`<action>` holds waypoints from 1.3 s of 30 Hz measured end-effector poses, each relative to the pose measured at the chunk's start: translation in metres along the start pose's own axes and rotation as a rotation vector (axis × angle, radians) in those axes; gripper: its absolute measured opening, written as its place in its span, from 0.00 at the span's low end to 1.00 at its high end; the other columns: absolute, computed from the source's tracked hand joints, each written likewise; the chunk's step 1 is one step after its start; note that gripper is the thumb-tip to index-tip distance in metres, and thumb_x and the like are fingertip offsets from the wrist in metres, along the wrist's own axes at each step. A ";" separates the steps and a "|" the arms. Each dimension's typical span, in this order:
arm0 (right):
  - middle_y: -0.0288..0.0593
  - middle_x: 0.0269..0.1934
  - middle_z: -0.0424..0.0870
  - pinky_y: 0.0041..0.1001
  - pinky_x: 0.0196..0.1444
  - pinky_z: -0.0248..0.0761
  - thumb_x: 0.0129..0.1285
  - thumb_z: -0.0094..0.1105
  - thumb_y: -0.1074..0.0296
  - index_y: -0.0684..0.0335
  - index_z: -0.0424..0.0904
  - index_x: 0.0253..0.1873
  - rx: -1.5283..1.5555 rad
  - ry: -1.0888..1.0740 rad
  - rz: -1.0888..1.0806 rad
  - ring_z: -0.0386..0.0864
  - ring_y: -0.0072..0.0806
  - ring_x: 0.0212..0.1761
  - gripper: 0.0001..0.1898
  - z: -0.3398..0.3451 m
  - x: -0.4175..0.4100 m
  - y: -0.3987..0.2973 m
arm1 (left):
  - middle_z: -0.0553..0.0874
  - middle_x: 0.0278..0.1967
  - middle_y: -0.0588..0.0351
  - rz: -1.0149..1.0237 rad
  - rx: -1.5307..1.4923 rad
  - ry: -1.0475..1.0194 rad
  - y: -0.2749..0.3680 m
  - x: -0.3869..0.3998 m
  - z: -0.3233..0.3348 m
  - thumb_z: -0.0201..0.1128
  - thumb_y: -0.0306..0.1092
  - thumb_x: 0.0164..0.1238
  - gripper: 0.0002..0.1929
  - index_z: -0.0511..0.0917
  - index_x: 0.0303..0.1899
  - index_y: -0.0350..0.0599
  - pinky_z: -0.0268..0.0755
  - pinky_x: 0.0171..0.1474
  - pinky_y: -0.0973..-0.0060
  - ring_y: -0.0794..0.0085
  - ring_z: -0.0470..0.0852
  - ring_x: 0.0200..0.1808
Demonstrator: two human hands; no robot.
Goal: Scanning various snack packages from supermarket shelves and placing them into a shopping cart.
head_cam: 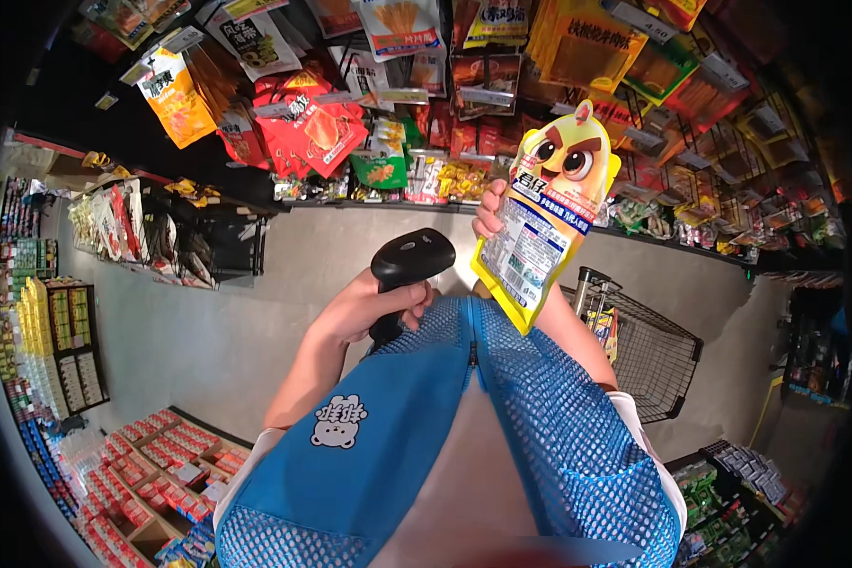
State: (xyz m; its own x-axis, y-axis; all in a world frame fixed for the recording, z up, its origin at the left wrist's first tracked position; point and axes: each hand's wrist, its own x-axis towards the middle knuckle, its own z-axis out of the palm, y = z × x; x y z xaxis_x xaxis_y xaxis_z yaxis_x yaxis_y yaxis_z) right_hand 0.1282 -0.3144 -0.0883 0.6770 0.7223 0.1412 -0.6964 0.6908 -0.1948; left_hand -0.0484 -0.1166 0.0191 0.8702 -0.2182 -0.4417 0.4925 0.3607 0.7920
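My left hand grips a black handheld barcode scanner by its handle, in front of my blue mesh vest. To the right of it, my right hand holds a yellow snack pouch by its left edge; the fingertips show there and the pouch hides the rest of the hand. A cartoon chick face is printed on the upper part of the pouch, and a barcode is on its lower part. The pouch is tilted and stands apart from the scanner.
Hanging snack packets fill the rack ahead, with price tags among them. A wire shopping cart stands at the right. A basket display is at the left, and red-and-white boxes are stacked at the lower left on the grey floor.
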 end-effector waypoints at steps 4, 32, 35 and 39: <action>0.43 0.41 0.78 0.27 0.37 0.67 0.68 0.58 0.45 0.64 0.75 0.53 0.113 0.027 0.073 0.73 0.28 0.33 0.25 -0.007 0.000 -0.003 | 0.82 0.39 0.62 0.015 0.129 0.045 0.003 0.017 0.016 0.65 0.33 0.74 0.12 0.80 0.55 0.40 0.76 0.40 0.76 0.80 0.80 0.38; 0.41 0.40 0.77 0.29 0.42 0.64 0.71 0.55 0.45 0.64 0.74 0.60 0.230 -0.264 0.216 0.70 0.29 0.35 0.26 -0.054 0.097 0.017 | 0.80 0.25 0.66 -0.006 0.139 -0.009 0.007 0.039 0.018 0.69 0.35 0.72 0.08 0.82 0.41 0.41 0.65 0.28 0.82 0.84 0.74 0.24; 0.34 0.35 0.71 0.29 0.39 0.64 0.76 0.50 0.49 0.57 0.70 0.50 0.232 -0.196 0.234 0.68 0.26 0.34 0.16 -0.044 0.089 0.026 | 0.78 0.22 0.66 -0.012 0.174 0.025 0.001 0.033 0.010 0.72 0.42 0.68 0.14 0.83 0.39 0.41 0.65 0.25 0.81 0.83 0.73 0.22; 0.37 0.34 0.70 0.30 0.36 0.64 0.77 0.48 0.49 0.57 0.69 0.50 0.082 -0.163 0.202 0.67 0.28 0.32 0.16 -0.055 0.081 0.032 | 0.80 0.23 0.62 -0.004 0.124 -0.083 -0.007 0.027 0.003 0.74 0.45 0.67 0.17 0.82 0.31 0.40 0.69 0.26 0.79 0.82 0.77 0.22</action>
State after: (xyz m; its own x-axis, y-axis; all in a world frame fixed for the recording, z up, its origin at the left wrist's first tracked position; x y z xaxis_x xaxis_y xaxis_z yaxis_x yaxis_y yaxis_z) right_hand 0.1738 -0.2359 -0.1365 0.4794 0.8373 0.2628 -0.8351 0.5273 -0.1566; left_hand -0.0283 -0.1284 0.0025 0.8616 -0.2954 -0.4129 0.4862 0.2461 0.8385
